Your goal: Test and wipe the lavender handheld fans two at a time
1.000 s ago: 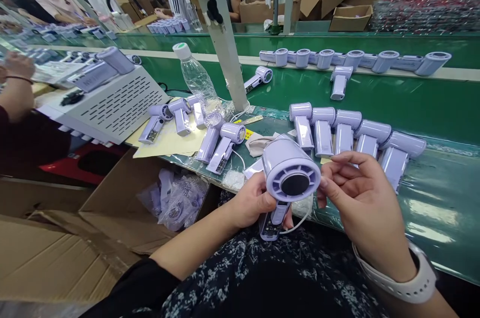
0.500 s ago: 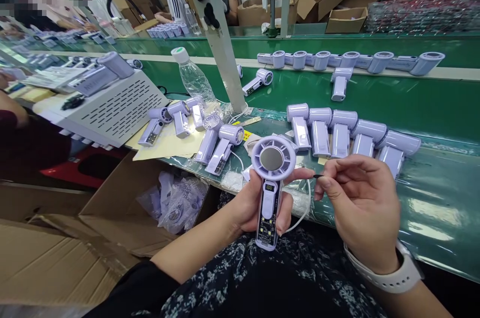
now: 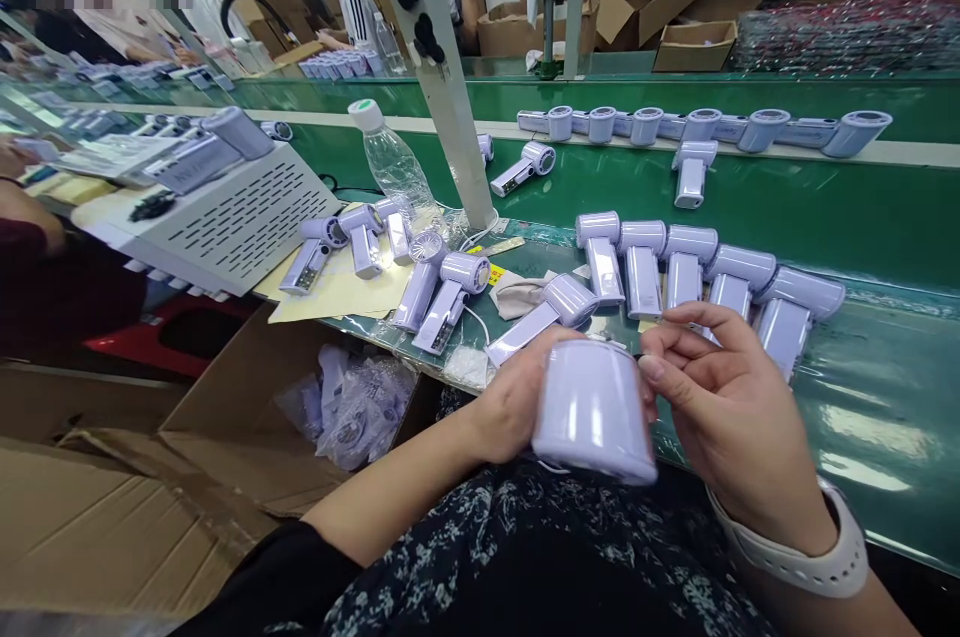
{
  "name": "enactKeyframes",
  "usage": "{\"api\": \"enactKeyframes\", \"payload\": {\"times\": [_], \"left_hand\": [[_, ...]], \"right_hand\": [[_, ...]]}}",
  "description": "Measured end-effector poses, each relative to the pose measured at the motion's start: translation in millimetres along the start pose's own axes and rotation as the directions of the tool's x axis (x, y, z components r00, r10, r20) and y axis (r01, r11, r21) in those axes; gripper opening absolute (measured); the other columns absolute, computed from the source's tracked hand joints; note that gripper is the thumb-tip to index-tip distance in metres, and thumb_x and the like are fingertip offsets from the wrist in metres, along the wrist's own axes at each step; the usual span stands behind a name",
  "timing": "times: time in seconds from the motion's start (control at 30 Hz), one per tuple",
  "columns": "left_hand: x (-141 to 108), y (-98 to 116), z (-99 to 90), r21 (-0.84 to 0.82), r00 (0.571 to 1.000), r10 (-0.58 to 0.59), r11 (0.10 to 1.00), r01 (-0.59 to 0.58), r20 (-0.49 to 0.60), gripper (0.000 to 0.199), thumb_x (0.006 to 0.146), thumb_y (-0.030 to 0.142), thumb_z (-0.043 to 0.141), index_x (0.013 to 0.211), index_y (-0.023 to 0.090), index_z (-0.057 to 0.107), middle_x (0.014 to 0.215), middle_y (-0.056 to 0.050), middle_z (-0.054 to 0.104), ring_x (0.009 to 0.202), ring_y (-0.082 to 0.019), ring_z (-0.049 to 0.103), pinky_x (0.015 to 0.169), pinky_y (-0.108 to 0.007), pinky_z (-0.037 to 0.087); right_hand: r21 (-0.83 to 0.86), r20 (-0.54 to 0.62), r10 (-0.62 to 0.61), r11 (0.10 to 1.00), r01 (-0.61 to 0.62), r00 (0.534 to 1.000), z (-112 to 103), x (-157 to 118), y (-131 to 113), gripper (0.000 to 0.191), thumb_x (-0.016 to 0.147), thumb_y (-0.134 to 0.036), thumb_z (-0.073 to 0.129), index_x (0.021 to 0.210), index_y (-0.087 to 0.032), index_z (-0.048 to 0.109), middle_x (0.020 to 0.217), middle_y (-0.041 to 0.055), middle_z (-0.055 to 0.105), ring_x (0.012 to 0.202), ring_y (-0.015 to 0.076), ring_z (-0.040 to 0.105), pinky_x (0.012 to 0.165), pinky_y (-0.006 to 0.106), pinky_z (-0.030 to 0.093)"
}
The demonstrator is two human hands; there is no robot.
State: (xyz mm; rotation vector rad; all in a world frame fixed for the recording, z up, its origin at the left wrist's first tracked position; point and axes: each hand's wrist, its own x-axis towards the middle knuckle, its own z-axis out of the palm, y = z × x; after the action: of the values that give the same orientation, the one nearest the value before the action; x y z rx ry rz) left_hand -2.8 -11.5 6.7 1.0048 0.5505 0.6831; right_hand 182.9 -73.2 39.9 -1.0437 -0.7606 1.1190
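A lavender handheld fan (image 3: pixel 592 409) is in my left hand (image 3: pixel 511 397), its round head tipped toward me so that the smooth side shows and the handle is hidden. My right hand (image 3: pixel 724 407) is beside the fan head, thumb and index finger pinched; a small dark bit shows at the fingertips, too small to make out. Beyond my hands another fan (image 3: pixel 544 315) lies on the green bench, next to a light cloth. Several fans (image 3: pixel 686 262) stand in a row at the right, and several more (image 3: pixel 442 302) lie to the left.
A clear bottle (image 3: pixel 390 157) stands by a slanted metal post (image 3: pixel 450 117). At the left are a slotted white metal case (image 3: pixel 247 207) and an open carton (image 3: pixel 217 417) with bagged parts. Fans line the green belt (image 3: pixel 600 177). People sit across at the upper left.
The fan in my left hand has turned from its front grille and display to the smooth side of its head. My right hand has moved slightly right and down, still pinched.
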Motion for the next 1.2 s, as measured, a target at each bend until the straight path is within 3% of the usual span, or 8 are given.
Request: {"api": "enactKeyframes", "payload": {"times": [0.07, 0.17, 0.27, 0.33, 0.6, 0.9, 1.07, 1.2], "left_hand": [[2, 6, 1.8, 0.222, 0.995, 0.063, 0.972, -0.078, 0.073, 0.05, 0.093, 0.063, 0.063, 0.118, 0.019, 0.062, 0.082, -0.003, 0.069, 0.068, -0.016, 0.06, 0.072, -0.03, 0.049], [5, 14, 4.7, 0.556, 0.971, 0.099, 0.805, -0.206, 0.217, 0.037, 0.104, 0.053, 0.044, 0.123, 0.021, 0.049, 0.073, 0.001, 0.065, 0.061, -0.015, 0.056, 0.07, -0.029, 0.045], [7, 20, 6.7, 0.67, 0.959, 0.095, 0.696, -0.257, 0.269, 0.026, 0.107, 0.044, 0.036, 0.115, 0.022, 0.047, 0.079, -0.001, 0.069, 0.067, -0.016, 0.061, 0.074, -0.03, 0.044], [7, 24, 7.4, 0.689, 0.952, 0.073, 0.673, -0.268, 0.298, 0.022, 0.107, 0.04, 0.035, 0.112, 0.023, 0.046, 0.083, -0.002, 0.07, 0.071, -0.016, 0.062, 0.075, -0.03, 0.045], [5, 32, 9.1, 0.673, 0.944, -0.039, 0.711, -0.203, 0.326, 0.019, 0.106, 0.041, 0.035, 0.104, 0.022, 0.041, 0.087, -0.003, 0.068, 0.075, -0.016, 0.061, 0.08, -0.031, 0.047], [4, 26, 8.7, 0.654, 0.961, -0.045, 0.741, -0.151, 0.272, 0.017, 0.105, 0.04, 0.04, 0.102, 0.023, 0.041, 0.085, -0.001, 0.065, 0.075, -0.015, 0.059, 0.079, -0.031, 0.046], [1, 14, 15.8, 0.487, 0.995, -0.064, 0.873, 0.02, 0.074, 0.028, 0.099, 0.05, 0.052, 0.097, 0.022, 0.046, 0.076, 0.003, 0.058, 0.063, -0.012, 0.052, 0.06, -0.024, 0.042], [6, 5, 26.6, 0.101, 0.961, -0.24, 0.962, 0.255, -0.139, 0.039, 0.097, 0.059, 0.05, 0.115, 0.024, 0.05, 0.065, 0.003, 0.06, 0.047, -0.015, 0.055, 0.047, -0.026, 0.044]], "right_hand": [[-0.006, 0.04, 0.053, 0.999, -0.052, 0.998, 1, 1, -1, 0.044, 0.075, -0.026, 0.093, 0.104, -0.025, 0.061, 0.077, -0.003, 0.069, 0.055, 0.0091, 0.062, 0.047, 0.016, 0.053], [-0.027, 0.072, 0.089, 0.996, -0.087, 0.993, 1, 2, -3, 0.048, 0.07, -0.026, 0.096, 0.103, -0.024, 0.061, 0.073, -0.0036, 0.069, 0.054, 0.0087, 0.063, 0.049, 0.015, 0.053], [-0.058, 0.09, 0.095, 0.994, -0.09, 0.991, -1, 3, -4, 0.05, 0.067, -0.022, 0.097, 0.103, -0.024, 0.062, 0.073, -0.0034, 0.071, 0.056, 0.0098, 0.066, 0.052, 0.016, 0.056], [-0.084, 0.11, 0.096, 0.993, -0.087, 0.989, -2, 4, -4, 0.048, 0.068, -0.019, 0.095, 0.103, -0.024, 0.062, 0.073, -0.0037, 0.071, 0.058, 0.0106, 0.068, 0.053, 0.017, 0.057], [-0.153, 0.128, 0.102, 0.985, -0.082, 0.986, 1, 3, -4, 0.043, 0.067, -0.015, 0.092, 0.099, -0.023, 0.064, 0.068, -0.0045, 0.07, 0.055, 0.0092, 0.067, 0.053, 0.014, 0.057], [-0.125, 0.086, 0.119, 0.986, -0.107, 0.989, 2, 1, -4, 0.045, 0.059, -0.016, 0.097, 0.092, -0.021, 0.067, 0.067, -0.0034, 0.071, 0.055, 0.011, 0.068, 0.053, 0.016, 0.059], [-0.109, -0.034, 0.012, 0.994, -0.015, 0.999, -3, 0, 0, 0.038, 0.064, -0.019, 0.096, 0.091, -0.022, 0.069, 0.074, -0.0014, 0.073, 0.062, 0.0101, 0.069, 0.057, 0.015, 0.058], [-0.014, -0.171, -0.043, 0.999, 0.041, 0.984, -4, -4, -1, 0.038, 0.066, -0.022, 0.097, 0.092, -0.023, 0.068, 0.072, -0.0021, 0.071, 0.06, 0.0111, 0.068, 0.053, 0.016, 0.058]]}}
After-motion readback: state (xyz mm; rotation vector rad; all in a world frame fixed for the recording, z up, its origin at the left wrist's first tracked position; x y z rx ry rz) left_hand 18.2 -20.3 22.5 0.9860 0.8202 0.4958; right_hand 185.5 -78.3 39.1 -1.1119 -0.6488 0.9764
